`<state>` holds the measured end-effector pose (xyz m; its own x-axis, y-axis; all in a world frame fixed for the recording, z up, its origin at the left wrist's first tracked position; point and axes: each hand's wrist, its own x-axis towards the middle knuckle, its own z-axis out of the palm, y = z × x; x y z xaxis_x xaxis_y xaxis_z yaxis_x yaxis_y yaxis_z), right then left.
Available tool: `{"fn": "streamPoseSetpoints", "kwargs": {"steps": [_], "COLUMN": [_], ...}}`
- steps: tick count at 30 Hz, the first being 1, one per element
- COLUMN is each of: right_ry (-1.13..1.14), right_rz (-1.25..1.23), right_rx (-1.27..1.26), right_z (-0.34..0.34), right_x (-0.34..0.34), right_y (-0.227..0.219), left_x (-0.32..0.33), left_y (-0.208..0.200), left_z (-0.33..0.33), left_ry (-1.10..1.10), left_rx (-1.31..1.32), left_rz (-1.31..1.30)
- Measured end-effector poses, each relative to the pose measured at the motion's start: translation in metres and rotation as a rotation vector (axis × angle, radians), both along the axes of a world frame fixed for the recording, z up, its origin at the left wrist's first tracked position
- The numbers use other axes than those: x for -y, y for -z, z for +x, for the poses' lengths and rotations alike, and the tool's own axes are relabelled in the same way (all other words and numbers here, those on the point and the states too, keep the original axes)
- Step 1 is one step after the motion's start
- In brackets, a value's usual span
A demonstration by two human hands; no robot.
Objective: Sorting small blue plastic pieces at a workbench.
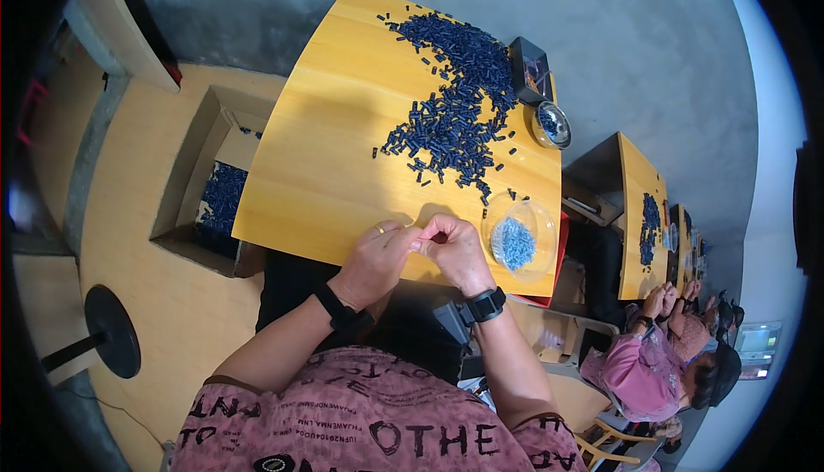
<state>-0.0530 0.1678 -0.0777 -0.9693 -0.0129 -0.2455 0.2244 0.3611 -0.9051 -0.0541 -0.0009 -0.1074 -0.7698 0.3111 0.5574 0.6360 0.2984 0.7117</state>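
My left hand [375, 259] and my right hand [455, 251] meet fingertip to fingertip over the near edge of the yellow wooden table [300, 189]. Both are closed in a pinch, and whatever sits between the fingers is hidden or too small to name. Just right of my right hand stands a clear round bowl [542, 268] holding many small light-blue pieces [517, 245]. Beyond the hands, a large heap of small dark-blue cylindrical pieces [455, 124] spreads toward the far right of the table.
A black tray [518, 73] and a shiny metal bowl [551, 125] stand along the right edge. On the floor at left, an open cardboard box [182, 176] holds more dark pieces. Other people [639, 378] sit at another table [633, 253] on the right. A round black stand base [112, 331] is at lower left.
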Motion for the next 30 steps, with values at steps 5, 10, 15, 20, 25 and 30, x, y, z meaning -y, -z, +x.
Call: {"fn": "streamPoseSetpoints", "kwargs": {"steps": [5,10,15,20,25,30], "right_ry": [-0.024,-0.048,-0.060,0.134,0.189,0.215], "right_rz": [0.133,0.052,-0.123,0.307,0.681,0.862], "right_rx": [-0.013,-0.007,0.116,-0.408,-0.603,-0.534], "right_z": [-0.004,-0.006,-0.010,-0.046,-0.083,-0.096], "right_x": [0.004,0.000,-0.010,0.006,0.018,0.034], "right_y": [-0.006,-0.004,-0.008,-0.013,-0.005,0.002], "left_x": [0.000,0.000,0.003,0.045,0.136,0.216], "left_y": [0.006,0.003,0.003,-0.015,-0.015,0.013], "left_z": [-0.003,-0.003,-0.003,0.006,-0.005,-0.008], "left_ry": [0.014,-0.001,0.003,-0.259,-0.697,-0.900], "left_rx": [0.042,0.000,0.027,0.330,0.251,0.297], "left_rz": [-0.029,0.004,-0.008,0.276,0.375,0.295]}}
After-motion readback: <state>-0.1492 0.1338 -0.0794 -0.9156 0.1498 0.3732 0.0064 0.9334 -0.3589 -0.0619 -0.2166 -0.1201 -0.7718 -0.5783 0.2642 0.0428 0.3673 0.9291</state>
